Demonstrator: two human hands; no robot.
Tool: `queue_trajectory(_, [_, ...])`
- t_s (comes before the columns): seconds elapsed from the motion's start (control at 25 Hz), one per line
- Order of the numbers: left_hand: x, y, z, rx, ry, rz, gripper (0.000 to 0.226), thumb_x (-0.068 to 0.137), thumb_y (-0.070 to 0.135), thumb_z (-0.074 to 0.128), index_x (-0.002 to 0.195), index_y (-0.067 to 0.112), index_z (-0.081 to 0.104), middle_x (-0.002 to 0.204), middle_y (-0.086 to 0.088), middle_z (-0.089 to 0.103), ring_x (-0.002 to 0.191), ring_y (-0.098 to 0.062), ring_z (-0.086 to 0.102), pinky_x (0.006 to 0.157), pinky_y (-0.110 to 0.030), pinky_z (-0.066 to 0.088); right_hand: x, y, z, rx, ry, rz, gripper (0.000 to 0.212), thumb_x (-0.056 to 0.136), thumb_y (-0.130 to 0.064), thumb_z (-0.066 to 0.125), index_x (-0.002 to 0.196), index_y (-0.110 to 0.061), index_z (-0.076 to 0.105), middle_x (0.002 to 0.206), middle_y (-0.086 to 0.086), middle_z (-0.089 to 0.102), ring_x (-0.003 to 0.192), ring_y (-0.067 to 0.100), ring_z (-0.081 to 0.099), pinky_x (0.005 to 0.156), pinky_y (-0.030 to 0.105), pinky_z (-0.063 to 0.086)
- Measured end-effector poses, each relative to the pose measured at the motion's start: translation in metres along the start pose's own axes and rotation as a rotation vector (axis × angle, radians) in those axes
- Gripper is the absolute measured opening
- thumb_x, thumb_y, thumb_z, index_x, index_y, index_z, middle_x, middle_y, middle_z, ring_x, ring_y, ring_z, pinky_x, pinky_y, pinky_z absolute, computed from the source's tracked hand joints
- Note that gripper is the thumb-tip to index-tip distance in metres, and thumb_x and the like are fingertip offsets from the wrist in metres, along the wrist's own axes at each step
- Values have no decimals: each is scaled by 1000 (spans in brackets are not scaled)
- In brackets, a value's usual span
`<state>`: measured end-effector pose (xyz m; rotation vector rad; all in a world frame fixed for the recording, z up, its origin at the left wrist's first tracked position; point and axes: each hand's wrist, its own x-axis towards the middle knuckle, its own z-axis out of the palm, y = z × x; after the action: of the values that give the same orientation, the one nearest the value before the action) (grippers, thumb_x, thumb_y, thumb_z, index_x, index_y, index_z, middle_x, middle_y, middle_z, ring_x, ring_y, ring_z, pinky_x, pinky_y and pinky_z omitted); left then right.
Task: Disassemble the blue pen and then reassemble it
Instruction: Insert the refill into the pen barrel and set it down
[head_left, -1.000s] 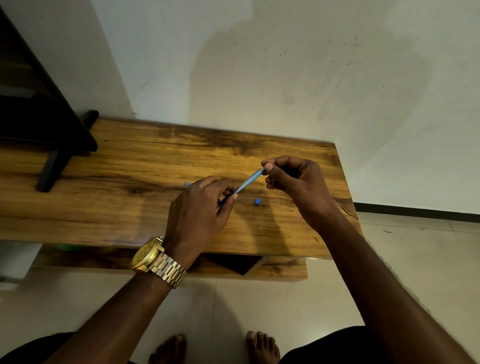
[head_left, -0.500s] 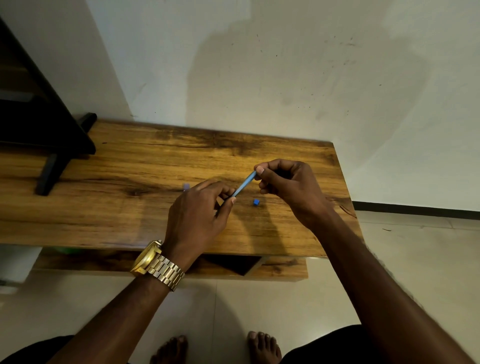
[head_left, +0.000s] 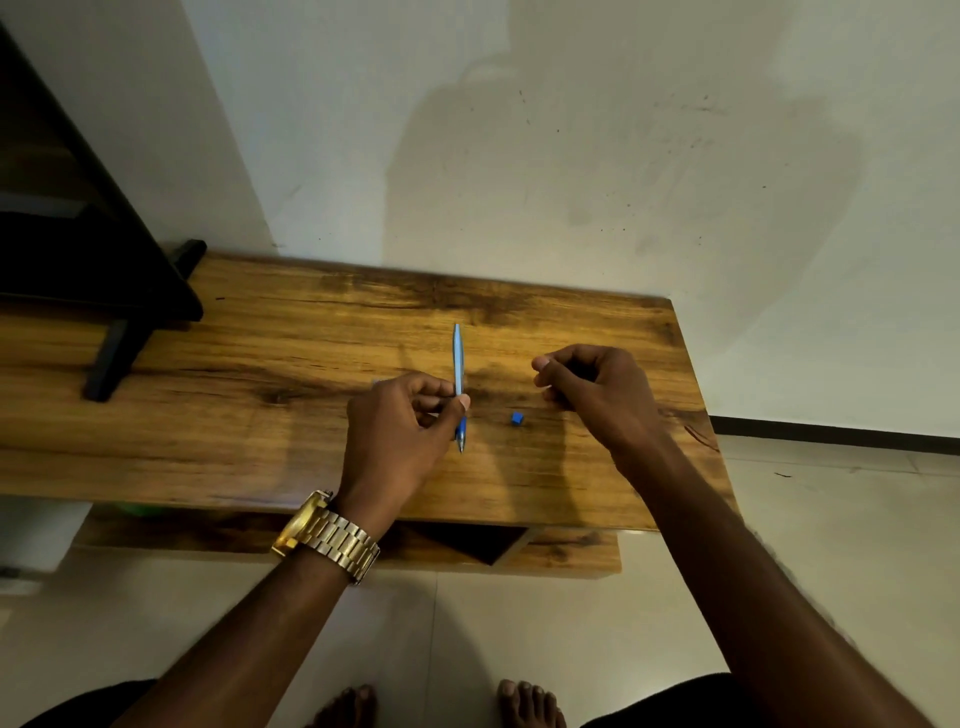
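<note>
A pale wall (head_left: 571, 156) rises behind a long wooden desk (head_left: 260, 415), with a lower shelf (head_left: 561, 551) beneath its front edge and tiled floor (head_left: 519, 623) below. A dark stand (head_left: 104, 291) sits on the desk's far left. The left hand (head_left: 400, 431), a gold watch (head_left: 327, 535) on its wrist, has its grip closed round the blue pen (head_left: 457, 364), thumb and fingers pinching the lower barrel so the pen stands nearly upright above the desk, tip pointing down toward the person. The right hand (head_left: 597, 395) hovers well apart to the right, fingers curled with thumb against forefinger; whether that grip pinches some small part cannot be told. A small blue piece (head_left: 516, 419) lies on the desk between the hands.
</note>
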<state>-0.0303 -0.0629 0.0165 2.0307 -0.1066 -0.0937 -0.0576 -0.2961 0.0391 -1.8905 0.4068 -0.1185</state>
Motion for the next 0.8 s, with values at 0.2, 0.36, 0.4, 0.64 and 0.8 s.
queue_trajectory(0.2, [2,-4,13,140,-25,-33,20,91,34,86,105,21,81,88,10,82,74,0,77,77,-25,66,-2,1,0,-179,11,-21,14,100,-31,76,94,-21,83,84,-3,82,79,10,78,77,32,63])
queue_trajectory(0.36, [6,-4,24,269,-20,-31,23,89,38,87,101,20,82,81,14,76,70,8,65,60,-4,45,0,6,-5,-282,8,-7,16,100,-36,76,95,-22,82,81,-7,80,72,-1,74,69,25,55])
queue_trajectory(0.4, [7,-4,25,283,-12,-28,23,88,39,88,100,20,81,77,16,72,69,9,62,60,-3,44,1,7,-7,-290,11,-3,16,100,-36,76,94,-22,82,81,-7,80,72,-3,73,69,24,54])
queue_trajectory(0.64, [7,-2,20,258,-26,5,25,89,42,87,100,21,81,84,12,79,76,4,70,85,-24,60,5,13,-15,-314,8,26,16,100,-35,76,99,-21,82,86,-5,81,81,10,78,82,38,66])
queue_trajectory(0.8, [17,-1,-18,340,82,52,15,91,44,84,96,31,78,84,18,74,72,6,68,63,-12,48,5,13,-18,-336,-26,23,17,99,-32,77,108,-19,83,97,-1,81,92,14,77,89,42,65])
